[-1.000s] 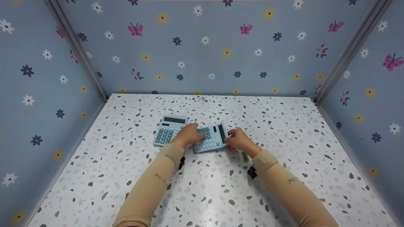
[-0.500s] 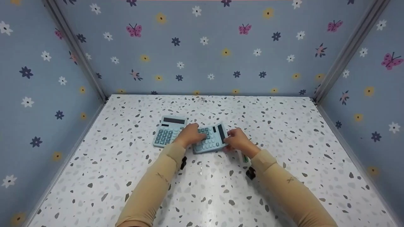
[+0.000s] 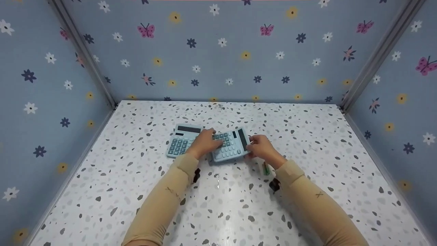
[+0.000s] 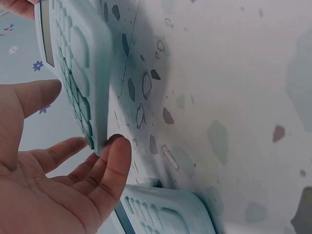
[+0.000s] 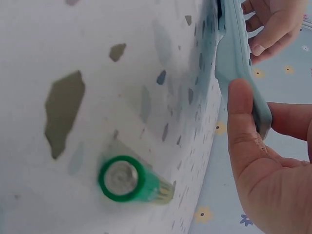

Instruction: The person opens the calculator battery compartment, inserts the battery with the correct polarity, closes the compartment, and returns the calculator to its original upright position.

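Both hands hold a light blue calculator (image 3: 229,145), turned sideways with its display end to the right. At its keypad end is the left hand (image 3: 205,142), thumb over the keys and fingertips at the lower edge. The right hand (image 3: 262,147) pinches the display end between thumb and fingers. In the right wrist view the calculator (image 5: 234,53) stands off the table, tilted, its underside partly showing. A second light blue calculator (image 3: 177,145) lies on the table to the left, partly covered by the left hand.
A green battery (image 5: 127,180) lies on the speckled white table (image 3: 218,205), below the right wrist in the head view. Flower-patterned blue panels (image 3: 218,51) enclose the table at the back and both sides.
The held calculator has shifted slightly to the right and away from the body, with both hands moving along with it. The second calculator and the battery stay in place.
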### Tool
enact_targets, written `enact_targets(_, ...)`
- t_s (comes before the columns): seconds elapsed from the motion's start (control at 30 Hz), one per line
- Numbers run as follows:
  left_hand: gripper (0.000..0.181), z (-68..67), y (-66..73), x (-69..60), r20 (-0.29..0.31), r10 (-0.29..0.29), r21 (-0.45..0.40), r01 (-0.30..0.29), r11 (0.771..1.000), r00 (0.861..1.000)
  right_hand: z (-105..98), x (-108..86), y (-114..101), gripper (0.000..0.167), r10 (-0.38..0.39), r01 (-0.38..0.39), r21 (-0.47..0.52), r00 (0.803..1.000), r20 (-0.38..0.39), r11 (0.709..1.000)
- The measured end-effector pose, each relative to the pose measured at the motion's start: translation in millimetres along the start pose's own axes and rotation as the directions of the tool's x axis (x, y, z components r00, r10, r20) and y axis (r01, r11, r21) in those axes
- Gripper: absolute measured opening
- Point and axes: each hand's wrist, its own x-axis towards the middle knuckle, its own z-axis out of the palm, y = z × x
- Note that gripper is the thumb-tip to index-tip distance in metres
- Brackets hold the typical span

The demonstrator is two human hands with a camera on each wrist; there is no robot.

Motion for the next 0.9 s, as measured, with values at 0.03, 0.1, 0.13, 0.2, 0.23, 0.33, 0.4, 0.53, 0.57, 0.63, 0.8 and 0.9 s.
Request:
enact_targets(0.03, 0.071, -1.0, -0.8, -0.3, -0.001, 0.012, -0.017, -0.012, 1.0, 1.0, -1, -0.8, 0, 0.045, -0.007, 0.007, 0.014, 1.0, 0.001, 1.0)
enact_targets(0.1, 0.069, -2.5, -2.7, -0.6, -0.004, 0.031, -0.05, -0.031, 0.998, 1.0, -5, -2.9, -1, 0.046, -0.02, 0.02, 0.043, 1.0, 0.002, 0.999)
enact_targets(0.13, 0.068, -3.5, -3.3, -1.1, -0.007, 0.036, -0.064, -0.036, 0.997, 0.999, -6, -3.5, -2, 0.048, -0.025, 0.025, 0.058, 1.0, 0.002, 0.998)
enact_targets(0.2, 0.067, -4.9, -4.4, -2.1, -0.013, 0.039, -0.09, -0.04, 0.995, 0.999, -8, -4.5, -3, 0.05, -0.036, 0.035, 0.08, 0.999, 0.005, 0.996)
enact_targets(0.23, 0.067, -5.6, -4.6, -2.7, -0.013, 0.038, -0.103, -0.039, 0.994, 0.999, -10, -5.3, -3, 0.051, -0.039, 0.038, 0.085, 0.999, 0.008, 0.996)
enact_targets(0.33, 0.067, -7.1, -5.4, -5.0, -0.015, 0.033, -0.138, -0.035, 0.99, 0.999, -12, -6.7, -4, 0.052, -0.044, 0.043, 0.085, 0.999, 0.018, 0.996)
enact_targets(0.4, 0.066, -8.1, -5.9, -6.3, -0.013, 0.036, -0.162, -0.038, 0.986, 0.999, -13, -7.9, -5, 0.051, -0.044, 0.042, 0.073, 0.999, 0.025, 0.996)
enact_targets(0.53, 0.063, -10.4, -6.9, -7.9, -0.013, 0.06, -0.207, -0.062, 0.976, 0.998, -16, -10.9, -7, 0.049, -0.04, 0.038, 0.062, 0.999, 0.033, 0.997)
enact_targets(0.57, 0.063, -11.1, -7.0, -8.5, -0.012, 0.065, -0.22, -0.066, 0.973, 0.998, -17, -12.2, -7, 0.049, -0.041, 0.038, 0.06, 0.999, 0.036, 0.997)
enact_targets(0.63, 0.062, -12.6, -6.9, -9.2, -0.011, 0.077, -0.239, -0.078, 0.968, 0.997, -19, -14.6, -9, 0.05, -0.043, 0.041, 0.056, 0.998, 0.039, 0.998)
enact_targets(0.8, 0.056, -14.6, -6.2, -10.2, -0.01, 0.083, -0.267, -0.083, 0.96, 0.996, -22, -19.3, -9, 0.05, -0.062, 0.06, 0.06, 0.997, 0.038, 0.996)
enact_targets(0.9, 0.054, -14.6, -5.8, -11.7, 0.006, 0.072, -0.314, -0.067, 0.947, 0.997, -24, -21.1, -7, 0.052, -0.08, 0.077, 0.056, 0.996, 0.036, 0.995)
